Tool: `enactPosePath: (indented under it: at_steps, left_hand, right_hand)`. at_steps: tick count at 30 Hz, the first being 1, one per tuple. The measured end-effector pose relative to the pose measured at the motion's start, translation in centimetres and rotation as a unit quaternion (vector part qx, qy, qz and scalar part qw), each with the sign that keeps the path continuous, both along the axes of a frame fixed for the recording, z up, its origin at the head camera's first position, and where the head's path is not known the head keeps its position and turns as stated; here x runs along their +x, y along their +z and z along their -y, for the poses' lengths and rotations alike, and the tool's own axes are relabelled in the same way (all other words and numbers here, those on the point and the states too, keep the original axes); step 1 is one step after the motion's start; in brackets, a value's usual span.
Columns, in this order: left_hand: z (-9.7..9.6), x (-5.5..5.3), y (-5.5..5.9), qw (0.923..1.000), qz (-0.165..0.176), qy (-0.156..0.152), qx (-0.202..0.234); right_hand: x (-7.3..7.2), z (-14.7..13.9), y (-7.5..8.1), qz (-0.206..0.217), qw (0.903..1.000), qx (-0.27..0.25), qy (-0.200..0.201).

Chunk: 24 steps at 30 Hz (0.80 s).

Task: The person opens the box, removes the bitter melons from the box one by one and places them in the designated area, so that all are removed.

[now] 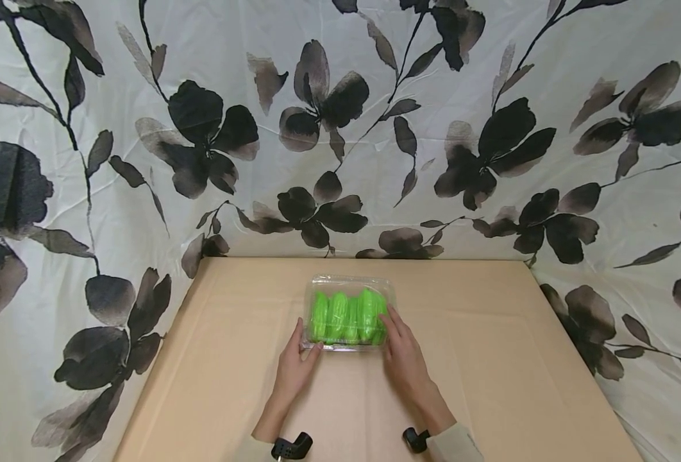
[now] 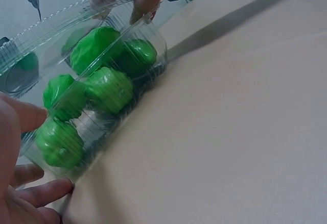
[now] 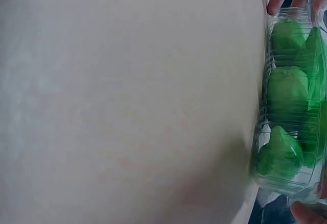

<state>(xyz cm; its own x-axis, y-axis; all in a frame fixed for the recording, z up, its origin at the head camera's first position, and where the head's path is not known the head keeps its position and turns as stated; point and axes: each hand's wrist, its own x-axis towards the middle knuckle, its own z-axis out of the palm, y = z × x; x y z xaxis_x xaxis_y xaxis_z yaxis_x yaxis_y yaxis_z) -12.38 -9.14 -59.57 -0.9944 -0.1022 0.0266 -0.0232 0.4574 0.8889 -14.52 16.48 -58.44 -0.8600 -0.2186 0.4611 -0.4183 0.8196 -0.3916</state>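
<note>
A clear plastic clamshell box [image 1: 349,280] sits near the back of the table, with several bright green, lumpy, cucumber-shaped vegetables [image 1: 338,314] inside, lying side by side. My left hand [image 1: 294,366] holds its left front corner, thumb on the near edge and fingers around the side. On the opposite side my right hand [image 1: 404,353] grips the box, its fingers reaching up along the wall. The left wrist view shows the ribbed plastic wall [image 2: 148,45] and the rounded ends of the vegetables [image 2: 110,89]. Both hands also appear at the box's ends in the right wrist view.
A pale tan table [image 1: 248,282] lies under the box and extends toward me and to both sides. Behind and beside it hangs a white cloth [image 1: 398,192] printed with dark flowers. Each wrist wears a black strap device [image 1: 292,446].
</note>
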Motion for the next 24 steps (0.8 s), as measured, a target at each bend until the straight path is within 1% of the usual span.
enactPosePath:
  at_steps: [5,10,15,20,24]
  left_hand:
    - [0.0,0.2,-0.1,1.0000,0.003,0.004,0.004]
    - [-0.1,0.3,-0.3,0.9999,-0.005,0.013,0.009]
    - [-0.2,0.4,-0.4,0.9997,-0.015,0.016,0.014]
    - [-0.2,0.5,-0.6,0.9995,-0.018,0.023,0.014]
    - [-0.2,0.5,-0.8,0.9989,-0.021,0.033,0.027]
  right_hand:
    - [0.0,-0.1,-0.1,-0.008,1.0000,0.001,0.001]
    - [0.0,-0.1,-0.1,-0.024,0.9997,0.005,0.001]
    - [-0.2,-0.3,0.3,-0.031,0.9994,0.009,-0.010]
    - [-0.4,-0.7,1.0,-0.037,0.9991,-0.016,-0.012]
    - [-0.8,-1.1,1.5,-0.050,0.9981,-0.034,-0.008]
